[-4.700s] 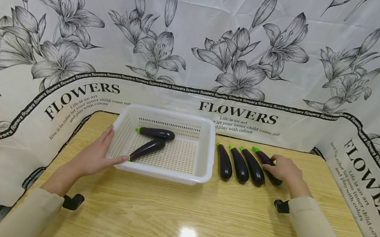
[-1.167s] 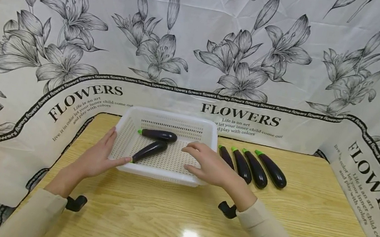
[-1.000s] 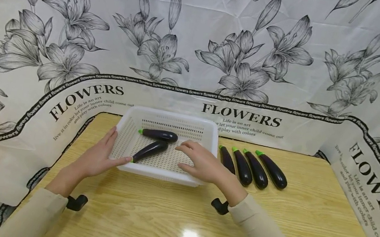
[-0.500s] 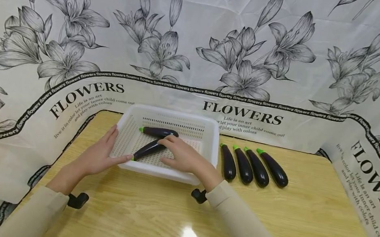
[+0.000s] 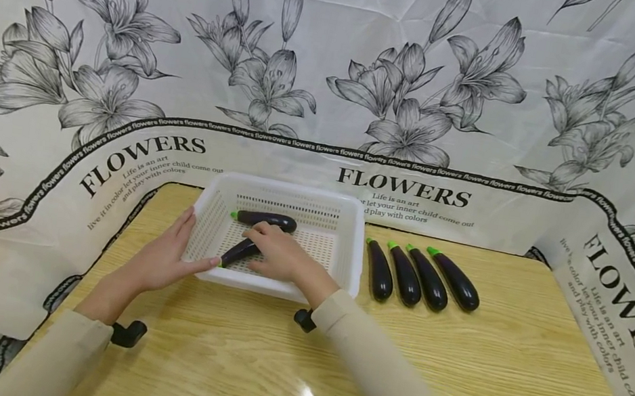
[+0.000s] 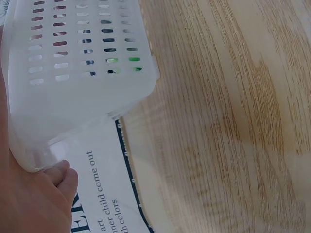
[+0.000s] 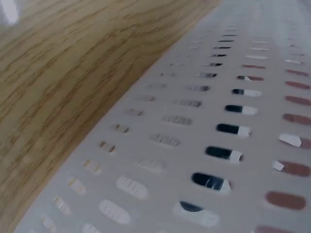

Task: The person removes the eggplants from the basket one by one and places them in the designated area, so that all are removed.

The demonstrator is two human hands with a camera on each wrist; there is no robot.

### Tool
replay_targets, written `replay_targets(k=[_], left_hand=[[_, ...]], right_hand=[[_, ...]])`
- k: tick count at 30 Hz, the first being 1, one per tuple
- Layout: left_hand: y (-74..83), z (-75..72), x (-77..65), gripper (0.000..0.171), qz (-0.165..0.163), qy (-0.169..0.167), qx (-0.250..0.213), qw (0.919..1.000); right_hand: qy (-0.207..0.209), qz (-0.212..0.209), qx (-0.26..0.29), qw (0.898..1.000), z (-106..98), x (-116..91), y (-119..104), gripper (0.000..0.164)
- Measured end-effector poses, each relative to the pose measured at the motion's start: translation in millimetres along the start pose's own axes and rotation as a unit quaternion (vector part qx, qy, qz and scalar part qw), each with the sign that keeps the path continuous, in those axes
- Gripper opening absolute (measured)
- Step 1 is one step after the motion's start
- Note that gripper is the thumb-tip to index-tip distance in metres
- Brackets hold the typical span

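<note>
A white perforated plastic basket (image 5: 315, 293) stands on the table, with two dark purple eggplants inside. My left hand (image 5: 157, 256) holds its front left corner, thumb over the rim and fingers along the outer left wall; the left wrist view shows the fingers (image 6: 67, 182) bent at the basket's edge. Inside the basket my right hand (image 5: 281, 254) grips the nearer eggplant (image 5: 238, 251), fingers over its far side and thumb on the near side. Its thick end is hidden under the hand. The other eggplant (image 5: 265, 220) lies just behind, green stem to the left.
Right of the basket several eggplants (image 5: 411, 284) lie in a row on the wooden table (image 5: 244, 358), stems pointing away. Behind and at the sides hangs a white cloth (image 5: 329, 118) with printed flowers. The right wrist view shows mostly the basket's wall (image 7: 160, 109).
My right hand has gone from the rightmost eggplant of the row, over the basket's right side, left onto the nearer eggplant inside. My left hand stays on the basket; the eggplants inside keep their places.
</note>
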State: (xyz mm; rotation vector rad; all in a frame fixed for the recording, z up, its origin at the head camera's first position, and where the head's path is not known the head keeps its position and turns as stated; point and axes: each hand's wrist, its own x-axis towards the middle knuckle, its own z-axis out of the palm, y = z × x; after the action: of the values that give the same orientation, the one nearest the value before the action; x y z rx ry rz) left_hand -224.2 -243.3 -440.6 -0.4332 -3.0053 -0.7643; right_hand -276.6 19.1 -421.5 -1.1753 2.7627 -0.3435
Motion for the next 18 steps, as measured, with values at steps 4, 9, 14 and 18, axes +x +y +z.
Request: replay_targets(k=[4,9,14,18], left_hand=[[-0.8,-0.7,-0.7,0.117,-0.002,-0.002,-0.003,1.0000],[-0.4,-3.1,-0.7,0.119,-0.002,-0.003,0.000,1.0000],[0.4,-2.2,-0.6,0.118,0.001,-0.002,0.000,1.0000],[0.9,-0.6,-1.3,0.119,0.000,-0.003,-0.004,1.0000]], right_hand=[[-0.012,0.028,-0.030,0.999,5.3,5.9,-0.8,0.065],[-0.034,0.053,-0.066,0.996,9.2,9.7,0.3,0.070],[-0.046,0.067,-0.112,0.990,12.5,8.6,0.3,0.063],[-0.031,0.077,-0.137,0.987,13.5,6.2,-0.6,0.048]])
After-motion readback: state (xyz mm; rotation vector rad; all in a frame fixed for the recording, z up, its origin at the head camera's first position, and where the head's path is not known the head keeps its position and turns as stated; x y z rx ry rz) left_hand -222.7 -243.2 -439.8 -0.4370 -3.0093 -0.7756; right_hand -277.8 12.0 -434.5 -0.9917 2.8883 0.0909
